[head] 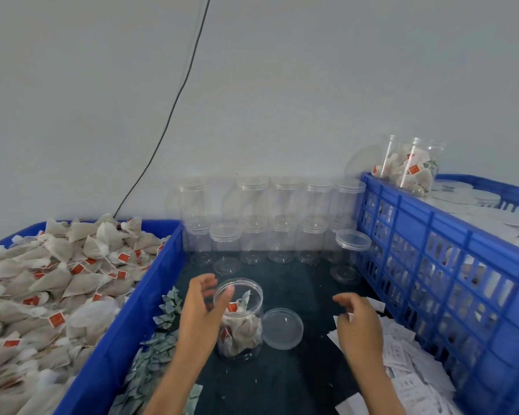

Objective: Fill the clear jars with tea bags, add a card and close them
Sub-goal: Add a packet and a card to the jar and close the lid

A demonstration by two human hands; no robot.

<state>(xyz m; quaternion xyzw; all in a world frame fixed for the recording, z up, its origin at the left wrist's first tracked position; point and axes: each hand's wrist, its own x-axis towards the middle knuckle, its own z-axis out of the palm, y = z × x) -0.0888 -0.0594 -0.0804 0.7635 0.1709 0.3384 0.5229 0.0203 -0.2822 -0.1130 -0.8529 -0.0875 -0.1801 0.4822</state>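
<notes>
Centrally, one open clear jar point(240, 319) stands upright on the dark surface point(288, 381), partly filled with tea bags. Its lid point(283, 327) lies just beside it to the right, apart from the jar's mouth. The left hand point(203, 307) hovers at the jar's rim, fingers loosely spread, holding nothing. The right hand point(358, 322) hangs above the scattered white cards point(408, 363), fingers relaxed; whether it touches one cannot be told.

Behind, against the pale wall point(282, 85): stacked empty jars point(270, 217) in two tiers, all lidded, count unclear through the clear plastic. Left: one blue bin point(132, 313) heaped with loose tea bags point(51, 283); green-printed sachets point(156, 351) lie along its side. Right: one blue slatted crate point(450, 265), with filled jars point(411, 166) resting on top. One black cable point(174, 106) runs down the wall.
</notes>
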